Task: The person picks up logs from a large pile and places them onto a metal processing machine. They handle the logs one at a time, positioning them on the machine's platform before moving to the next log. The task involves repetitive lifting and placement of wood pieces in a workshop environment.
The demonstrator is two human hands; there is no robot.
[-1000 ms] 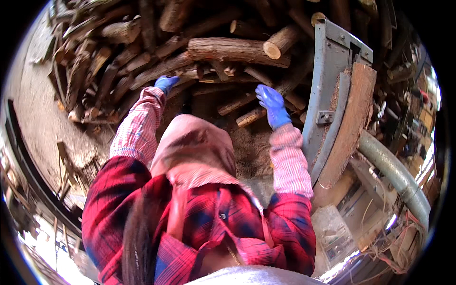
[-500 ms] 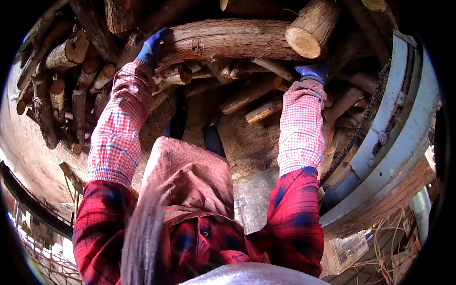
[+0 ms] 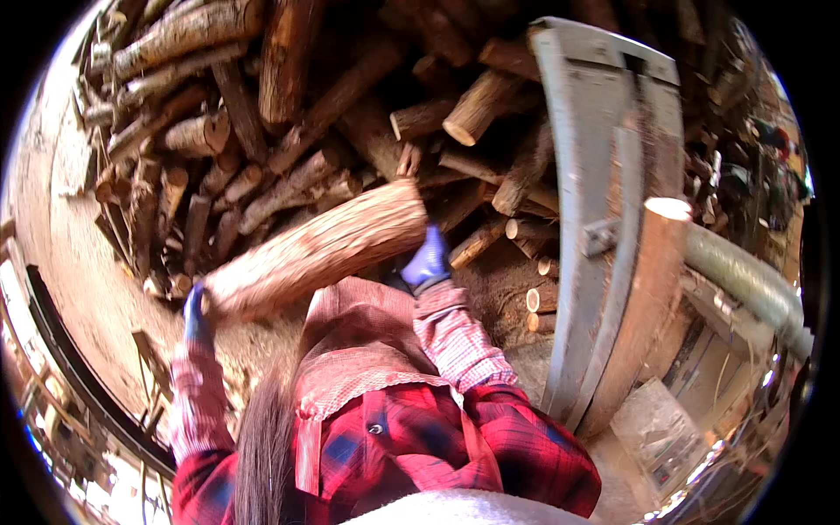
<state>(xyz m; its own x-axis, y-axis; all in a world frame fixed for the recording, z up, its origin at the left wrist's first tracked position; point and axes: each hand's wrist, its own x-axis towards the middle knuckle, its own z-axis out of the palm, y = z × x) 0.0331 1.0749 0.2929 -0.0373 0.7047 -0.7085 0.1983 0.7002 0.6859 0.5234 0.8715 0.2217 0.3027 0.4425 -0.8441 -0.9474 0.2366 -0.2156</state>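
A thick, bark-covered log (image 3: pixel 319 249) is held up in front of my apron, blurred by motion and tilted with its right end farther away. My left hand (image 3: pixel 198 311), in a blue glove, grips its left end. At the right end, my right hand (image 3: pixel 426 260), also blue-gloved, is closed on the log from the near side. Some of the fingers of both hands are hidden behind or under the wood. The log is clear of the pile beyond it.
A large pile of logs (image 3: pixel 280 166) fills the far side. On the right stands a grey metal trough (image 3: pixel 588 192) with a long log (image 3: pixel 643 306) lying along it. A green-grey pipe (image 3: pixel 744 280) runs beyond that. A pale wall (image 3: pixel 66 262) borders the left.
The log has come off the pile, nearer to my body, and is now tilted. Both hands have drawn back with it, and the view has turned toward the metal trough.
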